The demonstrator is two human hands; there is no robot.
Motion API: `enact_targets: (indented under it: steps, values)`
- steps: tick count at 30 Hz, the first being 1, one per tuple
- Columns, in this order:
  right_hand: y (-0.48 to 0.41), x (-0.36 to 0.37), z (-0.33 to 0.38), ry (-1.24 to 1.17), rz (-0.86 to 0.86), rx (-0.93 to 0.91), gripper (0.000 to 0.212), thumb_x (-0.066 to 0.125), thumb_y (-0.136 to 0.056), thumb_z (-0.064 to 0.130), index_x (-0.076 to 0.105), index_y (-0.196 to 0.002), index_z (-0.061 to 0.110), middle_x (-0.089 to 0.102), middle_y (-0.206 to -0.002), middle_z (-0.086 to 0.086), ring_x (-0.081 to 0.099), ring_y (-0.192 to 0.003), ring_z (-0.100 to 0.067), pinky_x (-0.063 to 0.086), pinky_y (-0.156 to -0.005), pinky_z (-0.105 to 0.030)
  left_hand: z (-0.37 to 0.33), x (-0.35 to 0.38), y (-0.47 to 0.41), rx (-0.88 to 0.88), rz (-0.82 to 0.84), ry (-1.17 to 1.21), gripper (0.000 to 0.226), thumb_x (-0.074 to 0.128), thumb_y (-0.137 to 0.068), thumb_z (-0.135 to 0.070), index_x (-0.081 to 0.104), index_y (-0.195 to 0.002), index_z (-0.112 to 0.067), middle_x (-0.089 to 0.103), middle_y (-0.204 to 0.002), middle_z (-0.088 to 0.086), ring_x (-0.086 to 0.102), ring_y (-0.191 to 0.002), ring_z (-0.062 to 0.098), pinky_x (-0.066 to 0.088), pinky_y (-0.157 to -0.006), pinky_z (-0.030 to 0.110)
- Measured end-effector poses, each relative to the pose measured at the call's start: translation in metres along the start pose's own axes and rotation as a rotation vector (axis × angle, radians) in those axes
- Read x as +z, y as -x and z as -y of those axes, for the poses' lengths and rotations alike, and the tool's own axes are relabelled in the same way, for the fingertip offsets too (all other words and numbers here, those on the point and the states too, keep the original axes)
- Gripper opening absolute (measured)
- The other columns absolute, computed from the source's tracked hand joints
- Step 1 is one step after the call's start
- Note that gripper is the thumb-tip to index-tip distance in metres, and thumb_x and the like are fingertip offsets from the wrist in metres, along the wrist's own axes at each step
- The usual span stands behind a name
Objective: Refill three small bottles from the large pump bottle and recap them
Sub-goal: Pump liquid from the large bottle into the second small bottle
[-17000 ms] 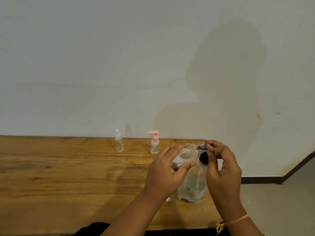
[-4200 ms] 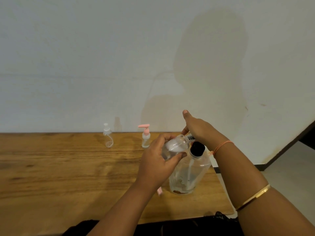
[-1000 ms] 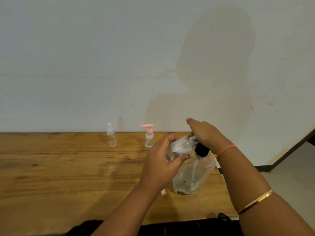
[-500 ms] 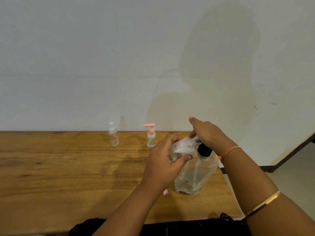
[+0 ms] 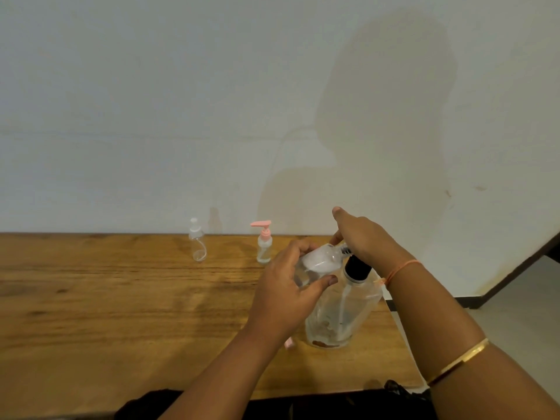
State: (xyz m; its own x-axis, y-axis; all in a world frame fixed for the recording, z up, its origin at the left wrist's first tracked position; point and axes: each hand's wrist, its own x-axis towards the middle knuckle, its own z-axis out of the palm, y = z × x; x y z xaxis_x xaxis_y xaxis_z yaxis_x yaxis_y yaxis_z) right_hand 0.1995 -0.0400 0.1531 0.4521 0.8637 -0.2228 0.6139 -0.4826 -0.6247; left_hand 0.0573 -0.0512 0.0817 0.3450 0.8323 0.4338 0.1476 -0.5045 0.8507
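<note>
The large clear pump bottle [image 5: 342, 313] with a black pump collar [image 5: 357, 268] stands near the table's right end. My left hand [image 5: 288, 295] grips a small clear bottle [image 5: 318, 262], tilted with its mouth at the pump's nozzle. My right hand [image 5: 363, 237] lies on top of the pump head, fingers stretched forward over it. Two more small bottles stand by the wall: one with a white cap [image 5: 197, 245], one with a pink pump top [image 5: 264, 242]. A small pink piece [image 5: 289, 344] peeks out under my left wrist.
The wooden table [image 5: 121, 313] ends just right of the large bottle, with floor beyond. A white wall runs along the table's far edge. Dark cloth [image 5: 394, 389] lies at the near edge.
Both hands keep their hold on the small bottle and the pump. The large bottle stands more upright than a second ago. The view has shifted slightly.
</note>
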Motion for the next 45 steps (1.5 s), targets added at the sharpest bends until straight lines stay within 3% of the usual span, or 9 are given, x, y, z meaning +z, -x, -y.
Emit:
enact_targets:
  steps: [4, 10, 15, 18, 22, 29, 34, 40, 45]
  values:
    - [0.003, 0.002, 0.0, -0.005, 0.025, 0.018, 0.065, 0.019, -0.098, 0.049, 0.061, -0.117, 0.003, 0.053, -0.126, -0.017, 0.047, -0.102, -0.023, 0.031, -0.085, -0.031, 0.0, 0.0, 0.001, -0.011, 0.016, 0.001, 0.042, 0.079, -0.072, -0.029, 0.048, -0.095, -0.046, 0.059, -0.093, -0.026, 0.055, -0.092, -0.007, 0.041, -0.07, 0.005]
    - [0.006, -0.01, 0.011, -0.097, 0.067, -0.01, 0.062, 0.019, -0.1, 0.047, 0.065, -0.098, 0.006, 0.05, -0.077, 0.0, 0.049, -0.083, -0.017, 0.038, -0.087, -0.032, 0.0, 0.001, 0.0, -0.018, -0.012, 0.04, 0.04, 0.078, -0.072, -0.032, 0.049, -0.096, -0.046, 0.059, -0.097, -0.028, 0.056, -0.096, -0.006, 0.044, -0.076, 0.008]
    - [0.004, -0.004, 0.004, -0.042, 0.01, -0.008, 0.064, 0.019, -0.1, 0.046, 0.063, -0.113, 0.001, 0.053, -0.103, -0.011, 0.05, -0.087, -0.018, 0.032, -0.083, -0.03, 0.001, 0.002, 0.0, -0.023, -0.004, 0.045, 0.042, 0.079, -0.072, -0.03, 0.049, -0.097, -0.046, 0.06, -0.099, -0.026, 0.056, -0.098, -0.005, 0.045, -0.078, 0.01]
    - [0.004, 0.0, 0.001, -0.032, -0.006, -0.013, 0.064, 0.02, -0.1, 0.044, 0.065, -0.108, 0.0, 0.057, -0.097, -0.013, 0.046, -0.073, -0.015, 0.03, -0.078, -0.03, 0.002, 0.002, 0.001, -0.03, 0.01, 0.028, 0.041, 0.078, -0.073, -0.031, 0.049, -0.096, -0.046, 0.06, -0.098, -0.024, 0.055, -0.096, -0.005, 0.044, -0.076, 0.009]
    - [0.007, -0.001, 0.002, -0.042, 0.015, -0.004, 0.062, 0.021, -0.1, 0.047, 0.065, -0.105, 0.004, 0.05, -0.096, -0.008, 0.046, -0.084, -0.018, 0.029, -0.081, -0.03, 0.002, 0.001, 0.002, -0.039, 0.009, 0.023, 0.04, 0.078, -0.073, -0.031, 0.048, -0.094, -0.047, 0.061, -0.096, -0.024, 0.055, -0.095, -0.006, 0.044, -0.075, 0.008]
    - [0.006, -0.009, 0.01, -0.072, 0.048, -0.024, 0.062, 0.016, -0.1, 0.046, 0.064, -0.106, 0.007, 0.055, -0.102, -0.01, 0.051, -0.098, -0.023, 0.036, -0.093, -0.034, 0.001, 0.002, 0.0, -0.023, -0.018, 0.069, 0.039, 0.078, -0.073, -0.03, 0.05, -0.096, -0.044, 0.06, -0.098, -0.028, 0.056, -0.097, -0.006, 0.043, -0.076, 0.007]
    - [0.004, -0.002, 0.003, -0.008, 0.006, -0.017, 0.066, 0.016, -0.101, 0.045, 0.064, -0.11, 0.001, 0.054, -0.095, -0.013, 0.048, -0.076, -0.017, 0.031, -0.079, -0.03, 0.003, 0.002, 0.001, -0.02, -0.003, 0.059, 0.041, 0.079, -0.073, -0.028, 0.049, -0.097, -0.044, 0.06, -0.097, -0.025, 0.056, -0.097, -0.005, 0.043, -0.076, 0.008]
    - [0.006, 0.0, 0.004, 0.0, 0.04, -0.009, 0.066, 0.014, -0.1, 0.047, 0.062, -0.113, 0.004, 0.051, -0.125, -0.015, 0.045, -0.104, -0.023, 0.029, -0.089, -0.032, 0.002, 0.002, 0.002, -0.027, 0.011, 0.053, 0.041, 0.078, -0.073, -0.028, 0.049, -0.097, -0.043, 0.059, -0.097, -0.024, 0.056, -0.095, -0.004, 0.044, -0.074, 0.009]
    - [0.008, -0.01, 0.009, -0.062, 0.085, -0.002, 0.061, 0.015, -0.1, 0.045, 0.063, -0.103, 0.009, 0.052, -0.105, -0.009, 0.048, -0.101, -0.023, 0.035, -0.095, -0.035, 0.001, 0.004, 0.002, -0.028, -0.002, 0.077, 0.04, 0.078, -0.073, -0.029, 0.049, -0.097, -0.044, 0.057, -0.103, -0.031, 0.055, -0.097, -0.006, 0.045, -0.076, 0.01]
